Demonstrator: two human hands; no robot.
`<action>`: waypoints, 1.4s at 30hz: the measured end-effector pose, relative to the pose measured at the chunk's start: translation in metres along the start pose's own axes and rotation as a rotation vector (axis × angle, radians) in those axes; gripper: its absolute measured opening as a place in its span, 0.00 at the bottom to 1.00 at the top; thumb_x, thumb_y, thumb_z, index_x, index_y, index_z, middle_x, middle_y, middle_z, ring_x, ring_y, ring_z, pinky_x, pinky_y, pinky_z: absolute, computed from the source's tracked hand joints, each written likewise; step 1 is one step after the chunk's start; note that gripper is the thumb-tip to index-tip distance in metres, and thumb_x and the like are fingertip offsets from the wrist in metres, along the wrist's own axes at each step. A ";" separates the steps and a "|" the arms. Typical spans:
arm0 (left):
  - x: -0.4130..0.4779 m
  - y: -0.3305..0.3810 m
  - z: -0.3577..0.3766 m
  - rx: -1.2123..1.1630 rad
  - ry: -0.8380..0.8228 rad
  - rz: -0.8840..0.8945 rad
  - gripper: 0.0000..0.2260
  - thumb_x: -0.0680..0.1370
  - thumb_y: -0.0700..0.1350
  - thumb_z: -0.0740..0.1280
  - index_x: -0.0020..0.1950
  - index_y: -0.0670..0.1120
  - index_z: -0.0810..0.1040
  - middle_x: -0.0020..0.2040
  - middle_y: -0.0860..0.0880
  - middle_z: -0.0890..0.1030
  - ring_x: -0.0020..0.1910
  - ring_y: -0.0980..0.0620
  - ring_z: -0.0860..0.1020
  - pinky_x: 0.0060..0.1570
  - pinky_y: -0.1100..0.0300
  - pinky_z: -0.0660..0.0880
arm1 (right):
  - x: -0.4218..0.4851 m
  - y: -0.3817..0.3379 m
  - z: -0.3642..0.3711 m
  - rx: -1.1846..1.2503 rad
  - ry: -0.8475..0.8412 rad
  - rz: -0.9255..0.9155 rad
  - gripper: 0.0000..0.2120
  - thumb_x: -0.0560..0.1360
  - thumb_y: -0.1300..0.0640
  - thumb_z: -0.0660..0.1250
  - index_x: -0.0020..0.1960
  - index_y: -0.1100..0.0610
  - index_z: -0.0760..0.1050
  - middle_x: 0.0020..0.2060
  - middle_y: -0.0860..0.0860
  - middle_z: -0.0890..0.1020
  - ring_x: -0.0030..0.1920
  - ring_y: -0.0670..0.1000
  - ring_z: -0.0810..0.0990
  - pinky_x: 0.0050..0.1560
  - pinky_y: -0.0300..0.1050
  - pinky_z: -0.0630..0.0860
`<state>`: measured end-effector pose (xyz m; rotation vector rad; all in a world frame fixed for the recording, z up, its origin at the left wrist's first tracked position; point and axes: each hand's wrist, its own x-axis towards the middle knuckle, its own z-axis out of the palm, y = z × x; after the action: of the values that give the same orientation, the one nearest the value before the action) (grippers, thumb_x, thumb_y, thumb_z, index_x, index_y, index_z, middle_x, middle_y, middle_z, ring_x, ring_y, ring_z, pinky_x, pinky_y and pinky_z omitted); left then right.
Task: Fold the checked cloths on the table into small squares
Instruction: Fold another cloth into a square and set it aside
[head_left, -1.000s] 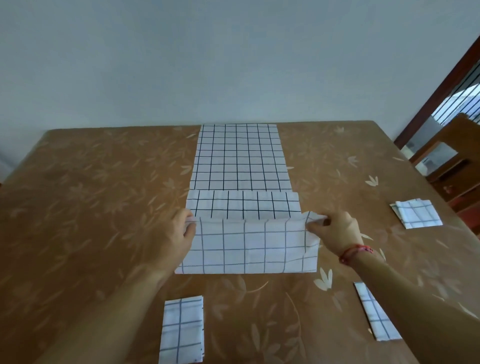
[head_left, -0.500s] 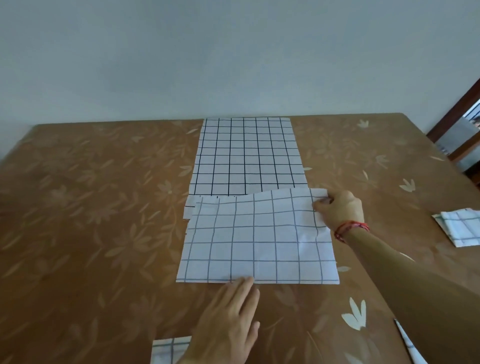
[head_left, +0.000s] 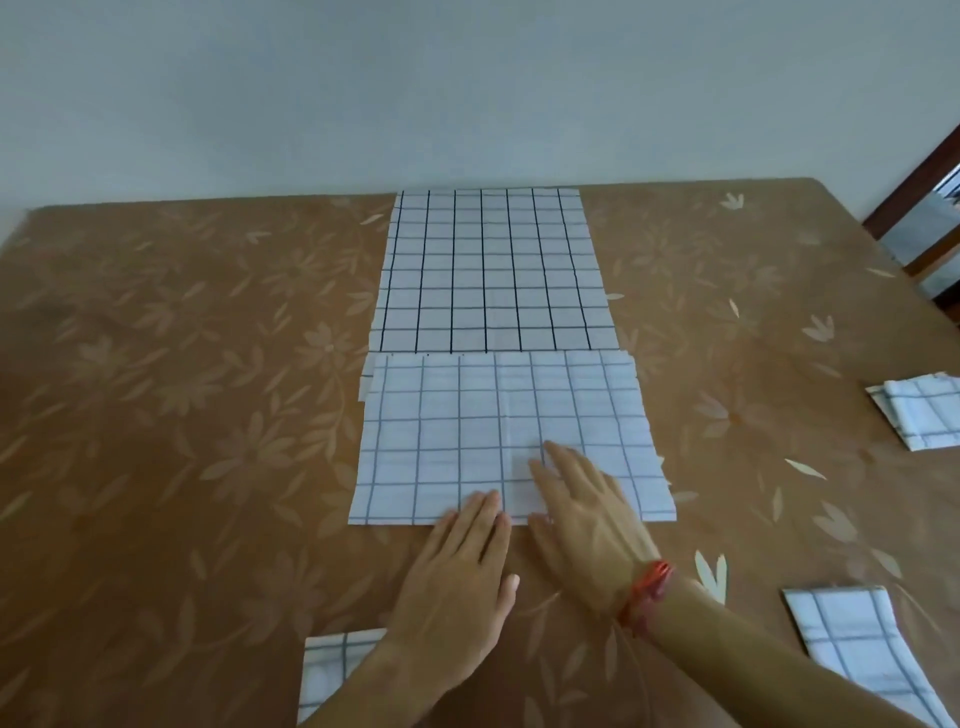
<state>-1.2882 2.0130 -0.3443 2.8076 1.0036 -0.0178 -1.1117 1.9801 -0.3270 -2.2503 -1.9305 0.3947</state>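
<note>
Pale wall (head_left: 467, 78) behind, brown flower-patterned desk (head_left: 208, 415) below. The checked cloth (head_left: 488, 270) lies lengthwise along the desk's middle, and its near part is doubled over as a paler flap (head_left: 441, 441).

Both hands lie flat at the flap's near edge. The left hand (head_left: 457, 577) has its fingers straight and close together, tips just on the crease. The right hand (head_left: 587, 525) reaches further onto the flap, fingers straight and slightly spread, pressing down. Neither pinches anything.

This looks like the first fold being creased. The next move calls for gripping both near corners and carrying the doubled part over the far section, squarely, since an under-layer peeks out at the flap's left side.
</note>
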 end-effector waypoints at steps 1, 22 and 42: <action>-0.001 0.001 -0.001 -0.005 0.001 0.002 0.25 0.79 0.53 0.54 0.70 0.41 0.74 0.72 0.43 0.70 0.73 0.47 0.66 0.67 0.47 0.70 | -0.010 -0.007 0.008 -0.026 -0.019 -0.031 0.26 0.78 0.51 0.61 0.74 0.60 0.66 0.75 0.60 0.64 0.75 0.60 0.62 0.71 0.56 0.65; -0.040 -0.053 -0.017 -0.032 -0.140 -0.383 0.26 0.83 0.52 0.47 0.79 0.42 0.54 0.80 0.45 0.52 0.79 0.51 0.50 0.76 0.56 0.50 | -0.017 -0.060 0.030 -0.003 -0.092 -0.122 0.29 0.82 0.49 0.50 0.79 0.60 0.49 0.79 0.56 0.46 0.79 0.54 0.42 0.76 0.49 0.38; -0.041 -0.059 -0.021 -0.083 -0.172 -0.422 0.25 0.83 0.50 0.49 0.78 0.42 0.55 0.80 0.46 0.51 0.78 0.51 0.54 0.74 0.55 0.54 | -0.063 0.011 0.029 -0.121 -0.170 0.063 0.33 0.81 0.40 0.42 0.80 0.56 0.40 0.79 0.49 0.41 0.78 0.47 0.36 0.76 0.53 0.34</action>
<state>-1.3581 2.0358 -0.3299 2.4207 1.4887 -0.2560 -1.1186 1.9142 -0.3514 -2.4314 -2.0179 0.5056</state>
